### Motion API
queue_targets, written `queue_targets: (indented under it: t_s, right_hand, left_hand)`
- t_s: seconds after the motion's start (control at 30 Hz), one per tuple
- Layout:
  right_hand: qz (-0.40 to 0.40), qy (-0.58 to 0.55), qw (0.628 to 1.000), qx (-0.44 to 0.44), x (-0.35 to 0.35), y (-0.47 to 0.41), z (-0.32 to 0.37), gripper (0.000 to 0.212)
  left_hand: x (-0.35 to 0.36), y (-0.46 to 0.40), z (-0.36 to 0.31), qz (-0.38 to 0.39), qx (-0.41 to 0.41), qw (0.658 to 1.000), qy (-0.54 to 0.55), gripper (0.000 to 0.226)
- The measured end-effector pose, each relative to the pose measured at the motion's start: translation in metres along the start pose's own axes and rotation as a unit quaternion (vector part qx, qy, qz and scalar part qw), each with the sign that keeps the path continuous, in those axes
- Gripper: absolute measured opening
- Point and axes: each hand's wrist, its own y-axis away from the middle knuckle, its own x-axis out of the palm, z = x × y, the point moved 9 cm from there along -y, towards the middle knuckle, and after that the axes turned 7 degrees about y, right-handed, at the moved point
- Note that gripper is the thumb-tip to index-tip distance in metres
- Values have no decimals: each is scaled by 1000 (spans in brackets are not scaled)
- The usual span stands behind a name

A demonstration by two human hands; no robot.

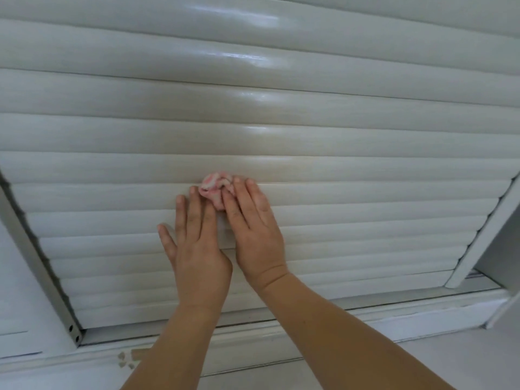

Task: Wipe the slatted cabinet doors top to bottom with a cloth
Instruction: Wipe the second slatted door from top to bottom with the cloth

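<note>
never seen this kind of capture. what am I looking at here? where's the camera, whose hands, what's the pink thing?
There is no robot: a person works bare-handed, and the single picture comes from a wide-angle camera worn on their head, looking forward and down. That is why both forearms enter from the bottom edge and straight lines bend.

The big pale surface is a slatted cabinet door, its horizontal slats running across the frame. Grey frame rails stand at either side, with a white sill below.

The pink thing is a bunched cloth. The right hand lies on it with straight fingers, pressing it to a slat. The left hand lies flat on the door beside it, its fingertips at the cloth's edge. Neither hand curls round anything.
</note>
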Motion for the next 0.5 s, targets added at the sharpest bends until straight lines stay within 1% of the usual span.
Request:
queue_targets:
  t_s: [0.07, 0.1, 0.17, 0.2, 0.23, 0.3, 0.37, 0.4, 0.43, 0.5]
  right_hand:
    - [13, 39, 999, -30, -7, 1, -18, 45]
    - [20, 59, 998, -24, -10, 4, -33, 47]
    - [27, 96, 995, 13, -20, 13, -68, 53]
    - [26, 115, 992, 46, -27, 19, -88, 56]
    - [26, 130, 987, 90, -35, 23, -107, 59]
    - [12, 121, 967, 222, -56, 34, -143, 56]
    - [-19, 65, 928, 367, -74, 44, -165, 44]
    - [-47, 32, 913, 403, -79, 44, -168, 41]
    - [-76, 8, 910, 409, -83, 38, -165, 38]
    - [-105, -10, 932, 347, -87, 9, -134, 36]
  left_hand:
    - [1, 1, -2, 3, 7, 1000, -21, 84]
    - [2, 2, -2, 6, 9, 999, -31, 89]
    - [3, 4, -5, 11, 5, 999, -39, 95]
    - [4, 4, -6, 13, 4, 999, -40, 97]
    - [5, 4, -8, 16, 3, 999, -41, 100]
    - [5, 5, -10, 21, 3, 999, -39, 104]
    - [5, 5, -11, 21, 9, 999, -31, 103]
    - [5, 5, -12, 21, 10, 999, -25, 103]
    - [5, 5, -13, 20, 9, 1000, -19, 102]
    - [5, 2, -12, 13, 8, 1000, -8, 96]
